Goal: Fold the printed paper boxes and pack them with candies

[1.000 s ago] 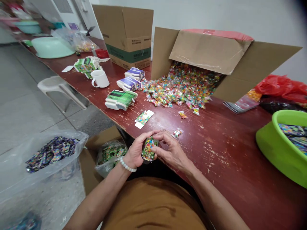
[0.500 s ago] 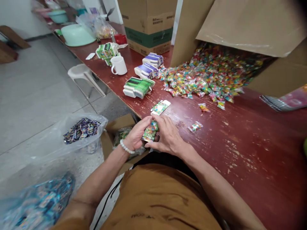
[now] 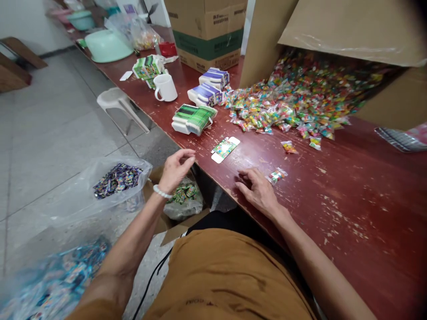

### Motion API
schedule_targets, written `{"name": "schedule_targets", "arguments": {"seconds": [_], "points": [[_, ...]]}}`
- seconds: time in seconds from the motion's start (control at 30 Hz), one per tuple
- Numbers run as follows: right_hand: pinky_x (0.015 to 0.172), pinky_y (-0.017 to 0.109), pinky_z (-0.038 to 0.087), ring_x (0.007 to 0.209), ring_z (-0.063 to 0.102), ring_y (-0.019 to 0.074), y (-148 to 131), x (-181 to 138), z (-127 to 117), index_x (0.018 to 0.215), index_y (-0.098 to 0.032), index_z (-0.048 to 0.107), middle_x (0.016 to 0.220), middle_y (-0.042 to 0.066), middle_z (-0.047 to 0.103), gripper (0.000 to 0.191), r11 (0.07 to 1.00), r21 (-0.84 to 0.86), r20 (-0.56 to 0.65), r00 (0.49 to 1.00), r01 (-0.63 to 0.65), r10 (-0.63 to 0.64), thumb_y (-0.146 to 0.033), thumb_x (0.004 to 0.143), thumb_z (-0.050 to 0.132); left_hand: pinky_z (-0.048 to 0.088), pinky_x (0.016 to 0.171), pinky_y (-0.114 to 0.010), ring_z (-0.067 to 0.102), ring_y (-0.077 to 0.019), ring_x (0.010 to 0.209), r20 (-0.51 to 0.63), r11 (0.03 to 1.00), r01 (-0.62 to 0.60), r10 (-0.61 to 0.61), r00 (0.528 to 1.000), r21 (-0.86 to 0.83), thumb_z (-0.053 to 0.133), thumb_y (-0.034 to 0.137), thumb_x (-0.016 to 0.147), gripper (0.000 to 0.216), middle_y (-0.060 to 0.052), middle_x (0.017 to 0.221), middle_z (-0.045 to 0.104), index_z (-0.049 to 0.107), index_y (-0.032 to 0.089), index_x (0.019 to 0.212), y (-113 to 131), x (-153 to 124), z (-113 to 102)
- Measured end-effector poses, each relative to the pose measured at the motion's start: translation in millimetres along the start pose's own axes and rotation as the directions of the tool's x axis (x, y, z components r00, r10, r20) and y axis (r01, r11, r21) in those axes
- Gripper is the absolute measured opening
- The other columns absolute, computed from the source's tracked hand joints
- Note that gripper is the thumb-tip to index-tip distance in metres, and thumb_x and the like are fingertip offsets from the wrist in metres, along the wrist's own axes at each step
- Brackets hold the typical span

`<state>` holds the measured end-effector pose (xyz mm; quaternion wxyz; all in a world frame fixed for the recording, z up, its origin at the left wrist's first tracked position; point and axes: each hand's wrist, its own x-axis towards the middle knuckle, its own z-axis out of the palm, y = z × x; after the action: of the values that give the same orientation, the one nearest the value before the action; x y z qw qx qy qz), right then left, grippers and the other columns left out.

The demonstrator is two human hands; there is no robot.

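My left hand hovers off the table's edge, above a bag of green packs in a floor box; its fingers are loosely curled with nothing in them. My right hand rests on the red-brown table, fingers bent, holding nothing. A small candy packet lies just beyond its fingertips. A flat unfolded little carton lies on the table between the two hands. Farther back, a heap of coloured candy packets spills from a tipped cardboard box.
Stacks of flat cartons, green and purple, lie at the table's left with a white mug. A plastic bag of dark packs and a white stool stand on the floor left. A second cardboard box is behind.
The small filled green carton that both hands held is gone from them. My left hand moved left over the floor bag; my right hand dropped onto the table.
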<state>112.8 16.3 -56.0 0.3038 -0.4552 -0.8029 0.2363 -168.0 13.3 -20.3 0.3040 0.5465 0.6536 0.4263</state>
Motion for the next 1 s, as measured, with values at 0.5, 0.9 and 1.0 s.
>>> {"name": "schedule_targets", "arguments": {"seconds": [0.5, 0.9, 1.0], "points": [[0.089, 0.042, 0.047, 0.096, 0.060, 0.0252, 1.0, -1.1, 11.6, 0.098, -0.020, 0.066, 0.101, 0.009, 0.067, 0.014, 0.999, 0.001, -0.093, 0.995, 0.047, -0.047, -0.019, 0.086, 0.060, 0.047, 0.089, -0.044, 0.058, -0.0375, 0.111, 0.171, 0.708, -0.112, -0.013, 0.985, 0.697, 0.069, 0.052, 0.074, 0.057, -0.018, 0.118, 0.059, 0.063, 0.017, 0.119, 42.7, 65.5, 93.0], [0.074, 0.033, 0.054, 0.084, 0.066, 0.0176, -3.3, 23.5, -13.8, 0.124, -0.019, 0.053, 0.123, 0.012, 0.063, 0.057, 0.511, 0.802, -0.061, 0.809, -0.309, 0.584, -0.045, 0.076, 0.068, 0.049, 0.068, -0.027, 0.063, -0.0175, 0.075, 0.285, 0.981, -0.084, 0.032, 0.958, 0.172, 0.067, 0.038, 0.076, 0.032, -0.002, 0.083, 0.068, 0.064, 0.015, 0.098, 60.2, -0.8, 94.2], [0.073, 0.028, 0.053, 0.077, 0.065, 0.0153, -17.5, 23.4, -26.3, 0.101, -0.018, 0.065, 0.094, 0.004, 0.071, 0.037, 0.479, 0.853, -0.071, 0.862, -0.209, 0.502, -0.045, 0.076, 0.070, 0.049, 0.068, -0.026, 0.063, -0.0156, 0.073, 0.470, 0.963, 0.143, -0.020, 0.882, -0.228, 0.076, 0.037, 0.071, 0.042, -0.004, 0.087, 0.070, 0.065, 0.013, 0.103, 64.6, -23.5, 92.5]]}}
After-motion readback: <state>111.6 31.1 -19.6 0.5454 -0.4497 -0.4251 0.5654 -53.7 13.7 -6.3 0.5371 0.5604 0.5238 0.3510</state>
